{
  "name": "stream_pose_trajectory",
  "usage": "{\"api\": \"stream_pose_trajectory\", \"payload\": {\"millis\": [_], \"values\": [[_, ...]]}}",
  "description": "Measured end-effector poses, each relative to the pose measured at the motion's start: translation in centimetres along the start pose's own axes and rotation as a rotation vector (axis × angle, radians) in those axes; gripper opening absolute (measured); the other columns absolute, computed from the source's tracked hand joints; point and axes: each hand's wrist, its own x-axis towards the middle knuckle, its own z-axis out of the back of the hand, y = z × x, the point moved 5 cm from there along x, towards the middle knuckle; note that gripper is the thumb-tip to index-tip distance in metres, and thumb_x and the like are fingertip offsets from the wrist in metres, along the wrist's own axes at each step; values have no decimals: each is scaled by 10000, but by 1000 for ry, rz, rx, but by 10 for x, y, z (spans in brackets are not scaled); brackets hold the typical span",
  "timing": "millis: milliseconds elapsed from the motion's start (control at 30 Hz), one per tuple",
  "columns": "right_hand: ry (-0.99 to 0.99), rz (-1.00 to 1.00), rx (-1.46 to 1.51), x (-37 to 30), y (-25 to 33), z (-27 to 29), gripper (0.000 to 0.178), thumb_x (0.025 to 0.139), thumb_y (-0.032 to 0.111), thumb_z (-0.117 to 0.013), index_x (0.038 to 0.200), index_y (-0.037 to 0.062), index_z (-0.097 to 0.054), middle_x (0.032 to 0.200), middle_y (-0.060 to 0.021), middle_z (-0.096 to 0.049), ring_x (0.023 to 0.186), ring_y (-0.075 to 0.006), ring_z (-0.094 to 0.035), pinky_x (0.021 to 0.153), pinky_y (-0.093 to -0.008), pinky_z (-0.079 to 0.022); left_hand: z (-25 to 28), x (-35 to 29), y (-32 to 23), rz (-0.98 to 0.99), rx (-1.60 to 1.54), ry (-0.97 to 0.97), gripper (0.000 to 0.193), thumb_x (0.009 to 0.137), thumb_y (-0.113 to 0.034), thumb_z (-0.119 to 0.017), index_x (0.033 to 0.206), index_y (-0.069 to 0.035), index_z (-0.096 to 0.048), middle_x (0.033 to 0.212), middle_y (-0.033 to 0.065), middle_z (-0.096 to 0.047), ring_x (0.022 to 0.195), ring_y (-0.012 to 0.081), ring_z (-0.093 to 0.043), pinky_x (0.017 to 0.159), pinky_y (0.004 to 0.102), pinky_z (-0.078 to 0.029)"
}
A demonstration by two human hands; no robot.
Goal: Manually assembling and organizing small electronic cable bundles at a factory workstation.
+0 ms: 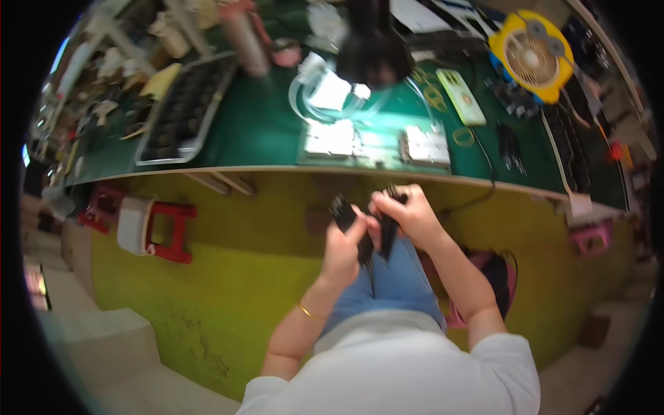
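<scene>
Over my lap, just off the table's near edge, my left hand (344,243) is closed around a bundle of thin black strips (342,213). Beside it, my right hand (409,213) grips a second black bundle (389,238). The fingers of both hands nearly meet between the bundles, and motion blur hides the strips' exact kind. Beyond my hands, a metal fixture with two silver blocks (329,138) lies at the table's edge under a bright lamp (373,48). More thin black pieces (510,147) lie on the table to the right.
The green table (259,131) holds a tray of dark parts (185,114) at left and a coil of clear tubing (299,104) behind the fixture. A light-green phone (460,97) and a yellow fan (531,57) stand rightward. A red stool (173,232) is on the floor.
</scene>
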Motion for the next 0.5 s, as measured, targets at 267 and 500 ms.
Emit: {"api": "stream_pose_trajectory", "payload": {"millis": [267,500], "values": [[98,-87,-53,-55,-29,-17,213,755,186,-600,661,-5,-615,519,7,-518,362,-53,-412,328,-197,-296,83,-71,41,285,-152,-99,114,893,-190,-478,836,-93,-460,497,-70,-275,374,30,-226,352,197,-178],[231,-112,-76,-41,-40,-49,234,760,220,-619,675,2,-620,525,7,-521,363,-48,-405,330,-195,-299,122,-105,39,297,-228,-194,217,914,-221,-428,984,-29,-501,464,-76,-196,363,45,-172,353,213,-152]]}}
